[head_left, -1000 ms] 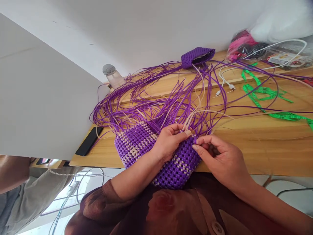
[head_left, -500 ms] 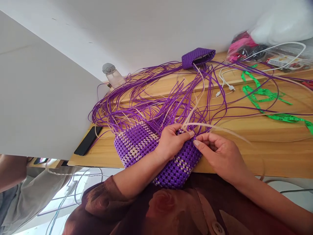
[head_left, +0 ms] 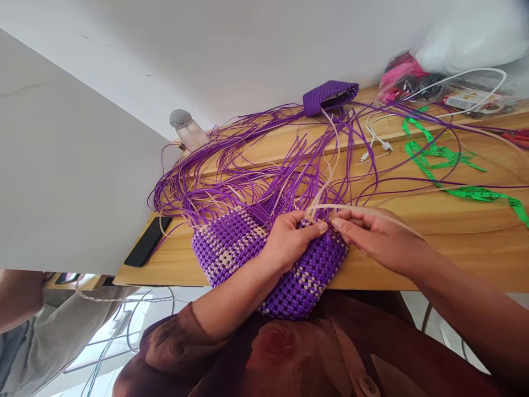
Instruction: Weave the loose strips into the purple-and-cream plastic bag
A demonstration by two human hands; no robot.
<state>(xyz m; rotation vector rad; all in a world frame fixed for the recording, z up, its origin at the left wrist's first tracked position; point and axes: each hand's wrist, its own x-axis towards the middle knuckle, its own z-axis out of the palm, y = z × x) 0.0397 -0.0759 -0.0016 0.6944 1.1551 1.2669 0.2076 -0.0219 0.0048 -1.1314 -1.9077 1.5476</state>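
Observation:
A purple and cream woven bag rests against the table's front edge, with many loose purple and cream plastic strips fanning out from its upper rim. My left hand grips that rim, thumb on top and fingers curled behind the weave. Close beside it, my right hand is closed in a pinch at the bag's right upper corner; its fingertips meet around a thin strip whose colour is hard to make out. A cream strip arcs from the rim across the back of my right hand.
Behind lies a smaller purple woven piece among long strips. Around the table are a bottle, a black phone, a white cable, a green measuring tape and plastic bags. Another person's arm shows at left.
My right hand has shifted slightly right and up, uncovering more of the bag's right corner. The cream strip now lies over that hand. My left hand keeps its hold.

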